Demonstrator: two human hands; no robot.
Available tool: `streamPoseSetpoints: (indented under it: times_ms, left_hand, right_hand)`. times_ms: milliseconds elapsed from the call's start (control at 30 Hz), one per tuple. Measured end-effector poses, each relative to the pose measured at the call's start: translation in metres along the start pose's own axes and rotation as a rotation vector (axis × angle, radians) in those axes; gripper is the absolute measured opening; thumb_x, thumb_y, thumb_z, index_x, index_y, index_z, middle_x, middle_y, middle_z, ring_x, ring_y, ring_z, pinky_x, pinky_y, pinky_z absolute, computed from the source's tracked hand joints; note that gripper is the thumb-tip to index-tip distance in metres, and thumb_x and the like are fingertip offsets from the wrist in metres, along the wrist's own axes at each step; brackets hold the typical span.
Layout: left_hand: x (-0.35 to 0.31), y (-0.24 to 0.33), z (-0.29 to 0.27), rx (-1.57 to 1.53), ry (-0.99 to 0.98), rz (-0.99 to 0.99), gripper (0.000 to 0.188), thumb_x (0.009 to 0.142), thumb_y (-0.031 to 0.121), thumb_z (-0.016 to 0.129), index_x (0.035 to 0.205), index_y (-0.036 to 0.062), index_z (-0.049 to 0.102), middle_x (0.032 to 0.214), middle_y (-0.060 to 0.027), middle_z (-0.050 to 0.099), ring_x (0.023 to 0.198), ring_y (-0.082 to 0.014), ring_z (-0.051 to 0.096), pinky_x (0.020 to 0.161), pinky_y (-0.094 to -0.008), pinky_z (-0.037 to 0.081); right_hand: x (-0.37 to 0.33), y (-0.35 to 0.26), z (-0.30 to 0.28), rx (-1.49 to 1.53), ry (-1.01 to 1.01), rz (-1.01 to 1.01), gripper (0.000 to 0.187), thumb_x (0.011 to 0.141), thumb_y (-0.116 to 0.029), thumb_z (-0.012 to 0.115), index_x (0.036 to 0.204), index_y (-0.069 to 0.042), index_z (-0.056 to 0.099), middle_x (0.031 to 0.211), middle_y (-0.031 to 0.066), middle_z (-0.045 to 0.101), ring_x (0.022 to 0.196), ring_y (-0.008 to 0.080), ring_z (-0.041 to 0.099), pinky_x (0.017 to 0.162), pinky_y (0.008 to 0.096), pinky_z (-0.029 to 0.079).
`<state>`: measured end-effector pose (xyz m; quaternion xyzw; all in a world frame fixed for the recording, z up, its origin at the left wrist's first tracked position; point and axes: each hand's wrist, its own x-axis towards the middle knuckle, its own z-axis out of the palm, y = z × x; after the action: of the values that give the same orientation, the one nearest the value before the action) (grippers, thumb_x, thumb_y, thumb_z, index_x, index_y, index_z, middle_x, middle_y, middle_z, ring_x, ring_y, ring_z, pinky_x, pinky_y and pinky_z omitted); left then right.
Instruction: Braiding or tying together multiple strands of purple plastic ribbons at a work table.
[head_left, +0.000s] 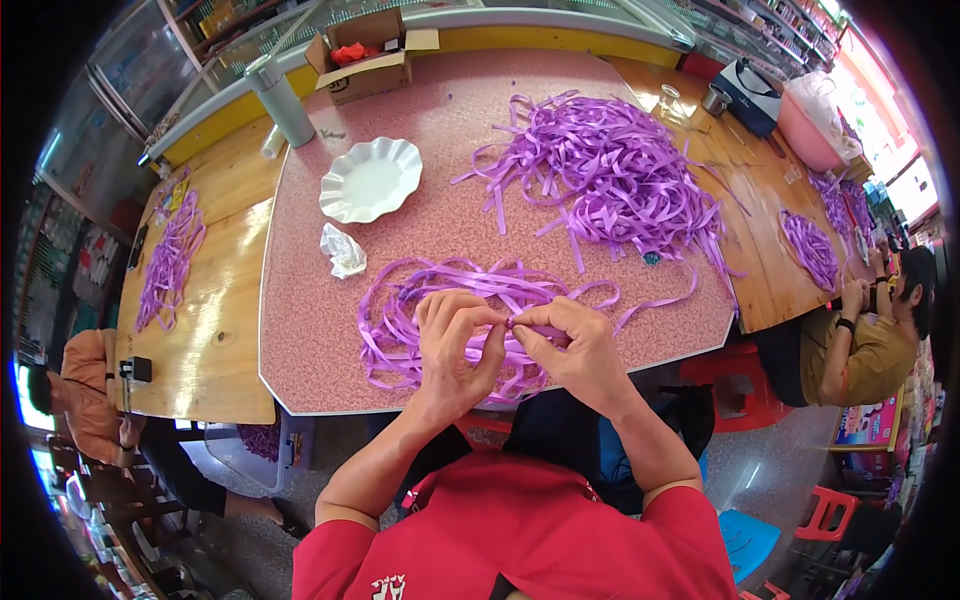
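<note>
My left hand (458,345) and my right hand (575,345) meet fingertip to fingertip over the near part of the pink speckled table. Both pinch a purple ribbon (545,331), which runs under my right fingers. A small dark spot shows where the fingertips come together; its detail is too small to make out. Beneath and around my hands lies a loose coil of purple ribbons (385,335). A large tangled heap of purple ribbons (625,170) is piled beyond my right hand, and one loose strand reaches from it toward the coil.
A white scalloped dish (370,182) and crumpled white tissue (343,251) lie left of centre. Farther back stand a grey-green flask (281,105) and an open cardboard box (370,75). People sit at wooden tables on both sides, with more ribbon bundles (172,262). Red stools (740,385) stand at right.
</note>
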<state>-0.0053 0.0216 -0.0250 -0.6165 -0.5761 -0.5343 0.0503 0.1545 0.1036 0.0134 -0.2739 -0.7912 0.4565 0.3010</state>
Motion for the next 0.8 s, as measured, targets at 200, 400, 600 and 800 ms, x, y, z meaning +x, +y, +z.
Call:
streamPoseSetpoints:
  times_ms: [200, 400, 600, 800]
  left_hand:
    - [-0.003, -0.001, 0.001, -0.019, -0.003, -0.010, 0.027, 0.070, -0.003, 0.072, 0.092, 0.0068, 0.061, 0.090, -0.0085, 0.060, 0.089, -0.0273, 0.058, 0.084, -0.0403, 0.038]
    - [-0.005, 0.001, 0.003, 0.002, -0.007, 0.019, 0.029, 0.069, -0.003, 0.072, 0.093, 0.0076, 0.060, 0.090, -0.0079, 0.060, 0.089, -0.0274, 0.058, 0.085, -0.0410, 0.038]
    - [-0.002, 0.001, 0.003, 0.015, -0.014, 0.016, 0.031, 0.068, -0.004, 0.073, 0.094, 0.0080, 0.060, 0.091, -0.0081, 0.061, 0.090, -0.0280, 0.058, 0.087, -0.0413, 0.039]
    - [-0.003, 0.000, 0.001, 0.054, -0.003, 0.025, 0.031, 0.069, -0.003, 0.073, 0.094, 0.0083, 0.060, 0.091, -0.0080, 0.061, 0.091, -0.0280, 0.059, 0.088, -0.0419, 0.039]
  right_hand:
    - [0.001, 0.001, -0.007, -0.017, -0.052, -0.016, 0.014, 0.088, -0.007, 0.072, 0.100, 0.000, 0.073, 0.082, 0.0029, 0.062, 0.067, 0.0068, 0.052, 0.057, 0.0245, 0.040]
    - [0.001, 0.004, -0.005, 0.115, -0.070, 0.116, 0.012, 0.088, -0.007, 0.071, 0.097, 0.001, 0.072, 0.081, 0.0002, 0.059, 0.067, 0.0044, 0.049, 0.057, 0.0233, 0.038]
    - [0.004, 0.007, -0.002, 0.060, -0.058, 0.095, 0.012, 0.087, -0.009, 0.072, 0.096, 0.000, 0.071, 0.080, -0.0012, 0.058, 0.067, 0.0034, 0.049, 0.057, 0.0223, 0.038]
    - [0.004, 0.014, 0.003, 0.212, -0.070, 0.132, 0.014, 0.088, -0.009, 0.072, 0.099, -0.001, 0.072, 0.081, 0.0025, 0.064, 0.067, 0.0062, 0.054, 0.060, 0.0244, 0.044]
